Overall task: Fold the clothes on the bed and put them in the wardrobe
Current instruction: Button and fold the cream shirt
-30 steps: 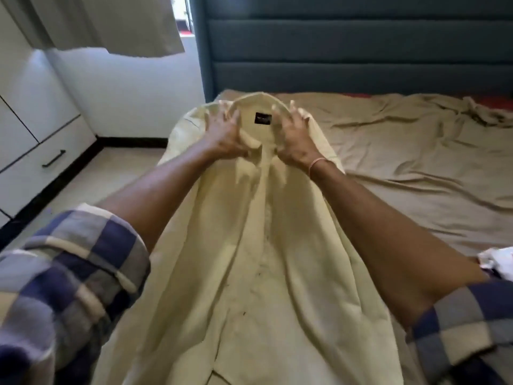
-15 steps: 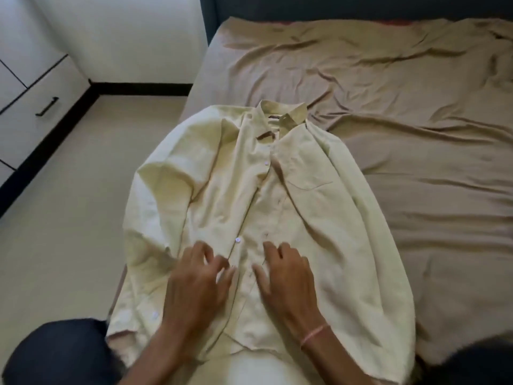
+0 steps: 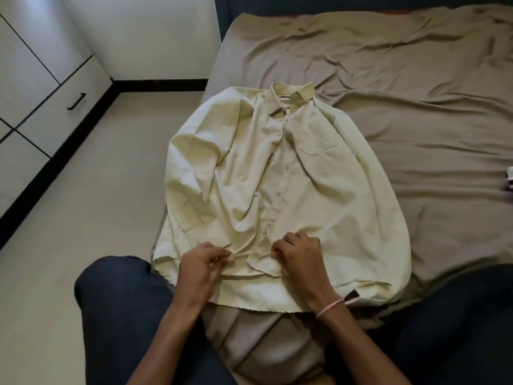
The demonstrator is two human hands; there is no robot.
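Observation:
A pale yellow button-up shirt (image 3: 299, 184) lies front up on the bed (image 3: 416, 107), collar pointing toward the headboard and its left side hanging past the bed's corner. My left hand (image 3: 201, 263) pinches the left front panel near the hem. To the right of the button placket, my right hand (image 3: 301, 255) grips the other front panel with curled fingers. Both hands sit close together at the shirt's lower middle. The sleeves are tucked under or bunched at the sides.
A wrinkled brown sheet covers the bed. White wardrobe doors and a drawer with a black handle (image 3: 76, 101) line the left wall across a beige floor (image 3: 69, 245). A bit of white cloth (image 3: 509, 182) shows at the right edge. My dark trouser knees (image 3: 116, 301) flank the bed corner.
My hands left the collar and slid down the shirt front to the hem. They lay flat half a second ago; now their fingers curl and take hold of the two front panels.

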